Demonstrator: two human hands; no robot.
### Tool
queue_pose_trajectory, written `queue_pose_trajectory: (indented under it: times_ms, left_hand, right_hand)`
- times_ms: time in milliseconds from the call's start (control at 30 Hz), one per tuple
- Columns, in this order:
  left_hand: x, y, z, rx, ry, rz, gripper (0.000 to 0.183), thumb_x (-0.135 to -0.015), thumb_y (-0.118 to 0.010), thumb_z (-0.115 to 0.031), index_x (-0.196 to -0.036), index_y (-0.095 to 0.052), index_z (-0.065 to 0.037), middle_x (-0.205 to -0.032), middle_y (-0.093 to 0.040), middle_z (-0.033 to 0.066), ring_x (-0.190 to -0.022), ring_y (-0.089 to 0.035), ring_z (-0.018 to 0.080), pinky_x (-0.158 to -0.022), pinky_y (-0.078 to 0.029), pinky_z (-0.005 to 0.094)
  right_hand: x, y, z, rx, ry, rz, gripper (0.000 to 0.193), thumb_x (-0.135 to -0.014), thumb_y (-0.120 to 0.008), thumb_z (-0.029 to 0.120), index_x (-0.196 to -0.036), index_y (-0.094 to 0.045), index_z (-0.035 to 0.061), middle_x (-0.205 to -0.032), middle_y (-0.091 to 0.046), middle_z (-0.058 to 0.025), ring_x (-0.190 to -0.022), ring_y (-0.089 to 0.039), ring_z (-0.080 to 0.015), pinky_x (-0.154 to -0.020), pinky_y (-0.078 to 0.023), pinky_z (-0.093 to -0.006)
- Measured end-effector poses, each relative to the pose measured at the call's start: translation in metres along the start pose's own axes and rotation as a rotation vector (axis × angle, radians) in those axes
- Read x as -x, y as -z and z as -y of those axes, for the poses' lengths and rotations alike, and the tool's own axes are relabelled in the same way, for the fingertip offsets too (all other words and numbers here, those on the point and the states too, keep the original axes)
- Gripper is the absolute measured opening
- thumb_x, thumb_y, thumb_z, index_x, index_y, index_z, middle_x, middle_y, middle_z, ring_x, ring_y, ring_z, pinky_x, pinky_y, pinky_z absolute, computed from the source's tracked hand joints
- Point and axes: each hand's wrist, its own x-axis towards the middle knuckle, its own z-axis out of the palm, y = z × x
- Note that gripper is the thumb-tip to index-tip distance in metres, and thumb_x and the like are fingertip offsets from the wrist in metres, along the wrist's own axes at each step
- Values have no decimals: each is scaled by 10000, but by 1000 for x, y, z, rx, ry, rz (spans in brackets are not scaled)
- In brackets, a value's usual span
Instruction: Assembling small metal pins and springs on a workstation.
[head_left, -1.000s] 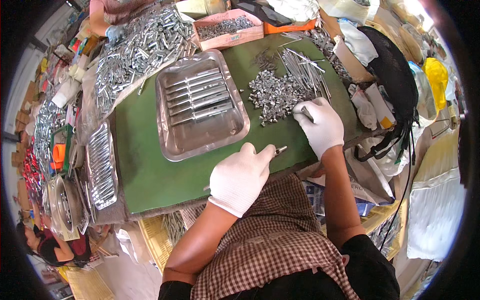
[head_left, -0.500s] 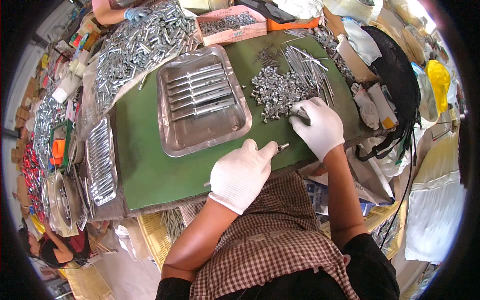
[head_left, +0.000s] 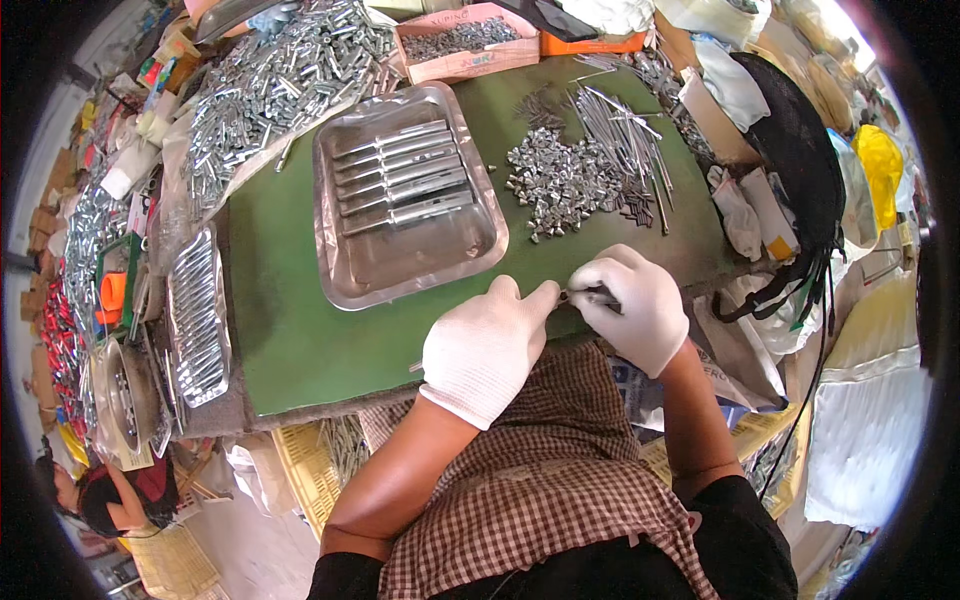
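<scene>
My left hand (head_left: 485, 350), in a white knit glove, is closed around a thin metal rod (head_left: 416, 367); most of it is hidden, with one end showing beside the wrist. My right hand (head_left: 635, 308), gloved alike, meets the rod's other end, its thumb and fingers pinching a small dark metal piece (head_left: 604, 297). Beyond the hands lies a heap of small silver metal caps (head_left: 560, 185), with short dark pins (head_left: 635, 208) at its right edge. To the left, a metal tray (head_left: 410, 280) holds several silver tubular rods (head_left: 405, 175) in a row.
Long thin rods (head_left: 622, 140) lie behind the caps on the green table mat (head_left: 285, 330). A pink box (head_left: 465, 62) of small parts and a large pile of metal tubes (head_left: 290, 75) stand at the back. A second tray (head_left: 200, 315) is at the left, a black mesh bag (head_left: 790, 150) at the right.
My right hand has come back from the heap of caps toward me and now meets the left hand at the rod's end. The left hand has barely moved.
</scene>
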Motion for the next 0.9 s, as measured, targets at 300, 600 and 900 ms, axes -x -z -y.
queue_pose_trajectory:
  times_ms: [300, 600, 900]
  left_hand:
    - [2, -2, -1, 18, -13, -46, 264, -863, -618, -178, -1125, -649, -190, -762, -527, 95, -574, -581, 286, -513, -477, 402]
    - [1, -3, 2, -88, -56, 20, 299, -907, -591, -213, -1203, -633, -220, -747, -515, 85, -541, -577, 280, -484, -483, 399]
    - [-3, 3, -2, -110, -38, 62, 272, -910, -582, -215, -1178, -632, -222, -723, -512, 75, -546, -590, 272, -482, -490, 395]
  right_hand:
    - [0, -5, 6, 271, 32, 108, 145, -768, -676, 132, -897, -611, 118, -854, -606, -98, -776, -618, -342, -668, -505, -435]
    - [-8, 3, 5, -125, -137, 63, 280, -767, -736, 140, -994, -593, 60, -875, -604, -79, -712, -575, -194, -657, -486, -310]
    - [-30, -43, -6, -1804, -109, -249, 511, -986, -420, 404, -630, -494, 45, -526, -329, 16, -446, -289, -113, -426, -212, -279]
